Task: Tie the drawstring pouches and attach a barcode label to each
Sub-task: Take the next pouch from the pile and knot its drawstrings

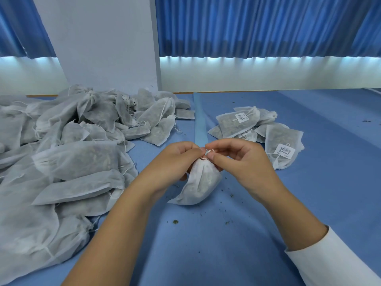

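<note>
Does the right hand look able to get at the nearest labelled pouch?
Probably yes: only bare table lies between the right hand and that labelled pouch, but it is busy pinching the drawstring of the held pouch.

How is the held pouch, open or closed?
Closed: the pouch is gathered tight under the string that left hand and right hand pinch. Knot finished: cannot tell.

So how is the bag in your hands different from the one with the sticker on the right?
The held pouch shows no sticker; the labelled pouch carries a white barcode label. The left hand and right hand pinch the held pouch's string; the labelled pouch lies untouched on the table. Both are white fabric with dark filling.
</note>
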A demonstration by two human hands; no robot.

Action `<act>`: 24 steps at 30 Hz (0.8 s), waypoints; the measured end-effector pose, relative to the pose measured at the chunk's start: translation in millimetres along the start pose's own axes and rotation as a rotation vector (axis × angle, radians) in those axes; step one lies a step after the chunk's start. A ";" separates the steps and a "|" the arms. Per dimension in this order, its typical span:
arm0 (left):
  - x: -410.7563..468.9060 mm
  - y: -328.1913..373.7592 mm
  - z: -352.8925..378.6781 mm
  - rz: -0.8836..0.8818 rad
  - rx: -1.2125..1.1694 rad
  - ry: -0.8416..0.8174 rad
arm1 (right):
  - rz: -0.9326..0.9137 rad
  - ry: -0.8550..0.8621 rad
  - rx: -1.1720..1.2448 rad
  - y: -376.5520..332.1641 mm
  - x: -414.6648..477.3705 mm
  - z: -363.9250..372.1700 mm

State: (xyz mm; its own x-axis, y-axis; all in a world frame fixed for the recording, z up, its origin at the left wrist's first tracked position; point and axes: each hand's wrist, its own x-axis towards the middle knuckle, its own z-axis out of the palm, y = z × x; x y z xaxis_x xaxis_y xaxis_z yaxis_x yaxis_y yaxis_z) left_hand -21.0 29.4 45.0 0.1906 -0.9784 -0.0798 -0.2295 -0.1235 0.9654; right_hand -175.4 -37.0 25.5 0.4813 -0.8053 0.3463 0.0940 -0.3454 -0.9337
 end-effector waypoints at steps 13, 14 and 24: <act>2.9 -0.6 1.1 -0.025 -0.259 0.010 | 0.026 0.061 0.105 -0.1 1.9 -0.2; 2.6 -1.7 1.4 -0.017 -0.253 -0.008 | 0.029 0.063 0.111 -0.1 2.3 -0.4; 1.0 -3.9 6.4 0.038 -0.215 -0.051 | -0.047 0.098 0.059 -3.0 0.2 1.0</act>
State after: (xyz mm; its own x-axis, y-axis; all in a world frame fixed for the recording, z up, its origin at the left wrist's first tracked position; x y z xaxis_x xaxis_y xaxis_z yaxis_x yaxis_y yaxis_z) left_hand -26.0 27.8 39.5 0.1358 -0.9895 -0.0497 -0.0256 -0.0537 0.9982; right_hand -174.7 -35.7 28.3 0.3881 -0.8332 0.3938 0.1671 -0.3566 -0.9192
